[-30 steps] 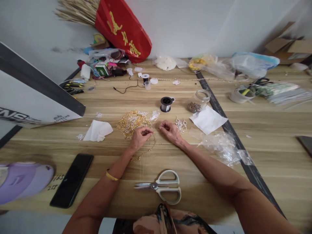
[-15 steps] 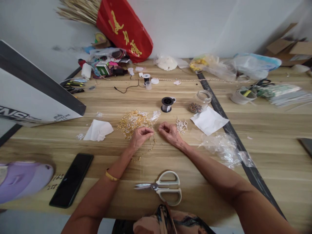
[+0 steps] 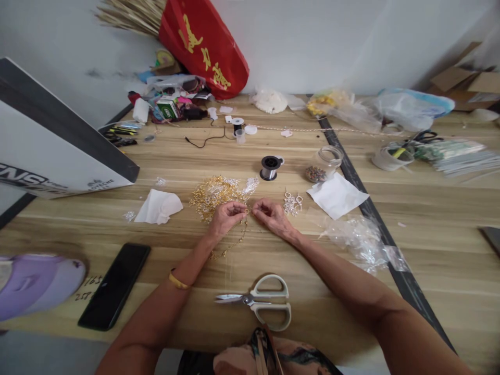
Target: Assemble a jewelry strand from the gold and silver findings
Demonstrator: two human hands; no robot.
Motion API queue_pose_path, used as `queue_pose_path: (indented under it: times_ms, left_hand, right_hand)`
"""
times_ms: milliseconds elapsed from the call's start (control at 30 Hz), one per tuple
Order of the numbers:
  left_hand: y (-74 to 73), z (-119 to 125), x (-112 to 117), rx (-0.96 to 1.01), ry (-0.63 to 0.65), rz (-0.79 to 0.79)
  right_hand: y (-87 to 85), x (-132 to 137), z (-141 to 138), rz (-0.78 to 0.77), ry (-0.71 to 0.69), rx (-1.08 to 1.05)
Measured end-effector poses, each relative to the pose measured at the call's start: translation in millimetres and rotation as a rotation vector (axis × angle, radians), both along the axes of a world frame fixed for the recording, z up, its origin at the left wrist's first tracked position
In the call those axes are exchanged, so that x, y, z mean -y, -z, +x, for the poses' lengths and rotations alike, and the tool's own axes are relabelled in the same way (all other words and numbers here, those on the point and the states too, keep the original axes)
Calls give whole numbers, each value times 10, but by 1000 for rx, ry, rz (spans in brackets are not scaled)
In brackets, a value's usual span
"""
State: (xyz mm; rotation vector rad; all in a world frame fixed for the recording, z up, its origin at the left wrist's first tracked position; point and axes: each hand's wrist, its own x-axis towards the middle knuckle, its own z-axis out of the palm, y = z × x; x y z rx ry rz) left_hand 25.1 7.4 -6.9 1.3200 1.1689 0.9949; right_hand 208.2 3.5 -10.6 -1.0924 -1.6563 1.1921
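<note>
My left hand (image 3: 227, 216) is pinched on the end of a thin gold beaded chain (image 3: 241, 238), which curves down onto the table below it. A tiny gold ring-like piece shows at the fingertips. Close beside it, my right hand (image 3: 273, 216) has thumb and finger pressed together; whatever they grip is too small to make out. Behind the left hand lies a heap of gold and silver beaded strands (image 3: 214, 192). A small cluster of silver pieces (image 3: 292, 203) sits right of the right hand. Fine thread trails down toward white-handled scissors (image 3: 253, 299).
A wire spool (image 3: 269, 167) and a glass jar of beads (image 3: 324, 164) stand behind the hands. White paper pieces (image 3: 158, 207) lie to both sides, with clear plastic bags (image 3: 359, 239) at right. A black phone (image 3: 115, 286) rests at left, near a large box (image 3: 58, 140).
My right fingertips have come slightly closer to the left ones, and the small gold piece between them now shows. The whole view has shifted a little.
</note>
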Motion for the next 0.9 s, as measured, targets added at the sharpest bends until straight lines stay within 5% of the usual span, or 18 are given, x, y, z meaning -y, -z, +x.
queue_pose_path:
  times_ms: [900]
  left_hand:
    - [-45,12,29,212,-38,-50]
  right_hand:
    - [3,-2,13,100,-34,49]
